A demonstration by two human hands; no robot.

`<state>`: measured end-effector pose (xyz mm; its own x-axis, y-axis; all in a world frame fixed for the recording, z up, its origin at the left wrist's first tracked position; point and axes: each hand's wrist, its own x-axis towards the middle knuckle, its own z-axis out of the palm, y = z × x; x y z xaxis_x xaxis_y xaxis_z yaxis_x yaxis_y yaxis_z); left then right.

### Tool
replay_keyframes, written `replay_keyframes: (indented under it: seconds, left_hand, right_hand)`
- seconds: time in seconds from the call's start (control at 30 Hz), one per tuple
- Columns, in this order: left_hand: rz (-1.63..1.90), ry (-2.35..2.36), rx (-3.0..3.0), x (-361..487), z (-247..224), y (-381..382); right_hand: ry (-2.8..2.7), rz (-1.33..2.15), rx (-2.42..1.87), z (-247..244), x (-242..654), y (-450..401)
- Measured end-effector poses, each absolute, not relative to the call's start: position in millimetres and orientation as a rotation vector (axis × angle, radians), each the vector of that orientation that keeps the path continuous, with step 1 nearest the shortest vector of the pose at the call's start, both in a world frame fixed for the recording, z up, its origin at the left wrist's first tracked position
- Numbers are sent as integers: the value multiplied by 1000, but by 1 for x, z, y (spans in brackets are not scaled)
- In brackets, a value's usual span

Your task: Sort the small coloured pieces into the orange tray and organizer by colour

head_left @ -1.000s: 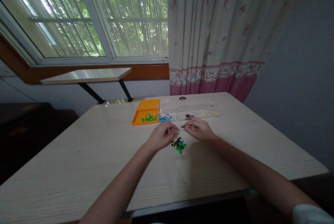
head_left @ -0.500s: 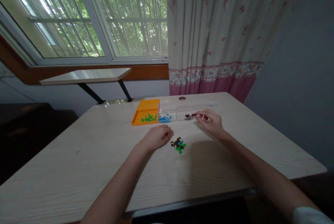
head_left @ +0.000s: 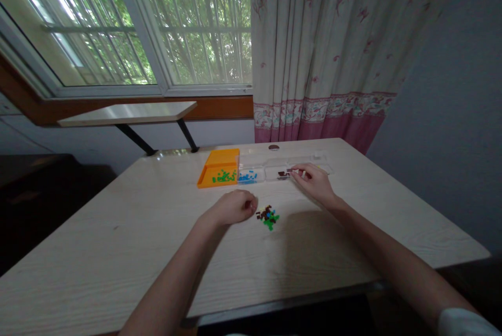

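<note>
My right hand (head_left: 314, 182) is over the clear tray (head_left: 270, 161), thumb and fingertips pinched on what looks like a small dark brown piece. Right beside those fingertips, more dark brown pieces (head_left: 283, 174) lie in a tray compartment. My left hand (head_left: 236, 206) rests on the table with its fingers curled; whatever they may hold is hidden. Just right of it lies a small pile of brown, green, blue and pale pieces (head_left: 268, 217), not visibly touched by either hand.
Green pieces (head_left: 224, 176) lie in an open orange box (head_left: 203, 182) at the tray's left end. Next to them, blue pieces (head_left: 248, 176) fill part of a clear compartment. A raised shelf (head_left: 129, 112) stands at the table's back left, below the window.
My left hand has shifted slightly left, away from the pile. My right hand has edged slightly left at the tray, its fingertips still pinched. The pile looks the same.
</note>
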<state>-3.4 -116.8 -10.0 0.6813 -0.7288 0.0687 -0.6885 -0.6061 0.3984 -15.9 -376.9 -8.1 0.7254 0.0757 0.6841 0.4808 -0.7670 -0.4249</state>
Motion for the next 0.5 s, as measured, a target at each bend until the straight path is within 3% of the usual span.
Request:
replay_keyframes:
  seconds: [0.5]
  left_hand:
    - [-331, -1139, 2430, -4, -10, -119]
  right_hand:
    - [-50, -584, -2563, -40, 20, -383]
